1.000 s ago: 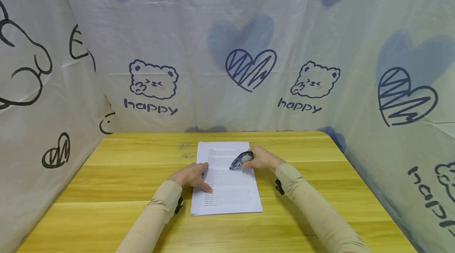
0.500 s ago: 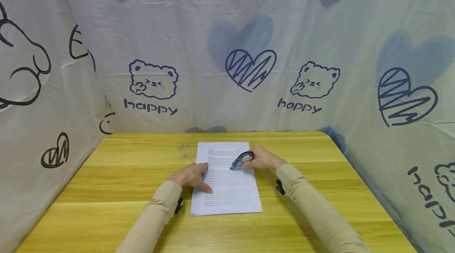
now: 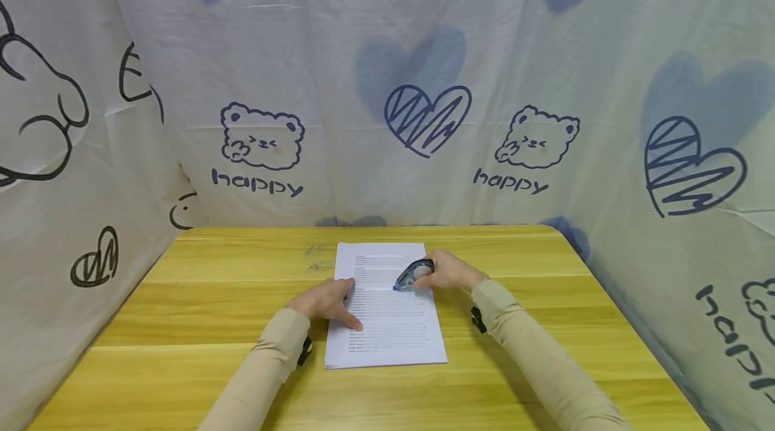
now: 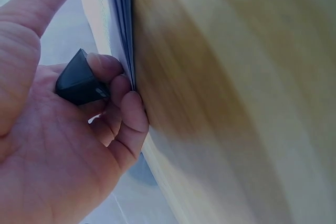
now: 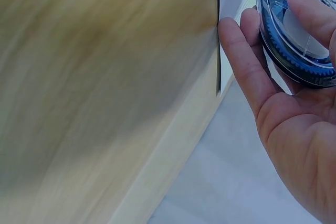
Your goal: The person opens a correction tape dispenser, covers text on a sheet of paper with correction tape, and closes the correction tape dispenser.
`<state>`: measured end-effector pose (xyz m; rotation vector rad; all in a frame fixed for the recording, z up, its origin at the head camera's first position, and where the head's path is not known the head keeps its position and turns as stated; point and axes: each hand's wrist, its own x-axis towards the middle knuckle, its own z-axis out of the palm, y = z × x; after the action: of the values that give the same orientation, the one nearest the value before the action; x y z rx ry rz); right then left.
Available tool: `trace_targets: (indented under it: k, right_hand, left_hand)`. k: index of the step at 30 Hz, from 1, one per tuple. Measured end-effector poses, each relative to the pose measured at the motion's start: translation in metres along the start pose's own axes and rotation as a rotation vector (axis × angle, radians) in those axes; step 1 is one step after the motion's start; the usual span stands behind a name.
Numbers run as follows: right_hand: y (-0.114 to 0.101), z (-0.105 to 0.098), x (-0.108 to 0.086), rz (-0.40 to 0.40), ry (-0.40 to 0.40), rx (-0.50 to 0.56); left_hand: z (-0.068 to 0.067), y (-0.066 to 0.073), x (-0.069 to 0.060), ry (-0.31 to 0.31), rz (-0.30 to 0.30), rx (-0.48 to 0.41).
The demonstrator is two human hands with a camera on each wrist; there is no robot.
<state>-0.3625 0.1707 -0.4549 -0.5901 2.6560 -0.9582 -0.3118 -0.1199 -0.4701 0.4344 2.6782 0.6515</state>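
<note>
In the head view, a stack of printed paper sheets (image 3: 393, 347) lies on the table. My left hand (image 3: 323, 298) rests on its left edge, thumb and index finger spread over the page. The left wrist view shows the other fingers of that left hand (image 4: 79, 129) curled, holding a small black wedge-shaped cap (image 4: 80, 83). My right hand (image 3: 451, 269) grips a blue, clear-cased correction tape (image 3: 413, 273), its tip down at a line of print near mid-page. In the right wrist view, the little finger touches the stack's right edge beside the correction tape (image 5: 294, 35).
The yellow wood-grain table (image 3: 212, 323) extends around the paper on all sides. Faint dark marks (image 3: 316, 257) show on its top left of the stack. A white curtain (image 3: 363, 148) printed with hearts and bears hangs behind and at both sides.
The right hand with the correction tape has shifted very slightly to the right along the line of print. My left hand and the paper have stayed in place.
</note>
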Motion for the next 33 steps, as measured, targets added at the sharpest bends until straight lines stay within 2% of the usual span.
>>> trace_targets:
  k: [14,33]
  right_hand:
    - [0.0014,-0.0007,-0.0029,-0.019,0.003,0.007]
    - [0.006,-0.0017,-0.0003,-0.007,0.013,-0.021]
  left_hand:
    - [-0.0011,0.0009,0.0001,-0.006,0.013,0.012]
    - [-0.0024,0.0038,-0.0023,-0.01,-0.006,0.008]
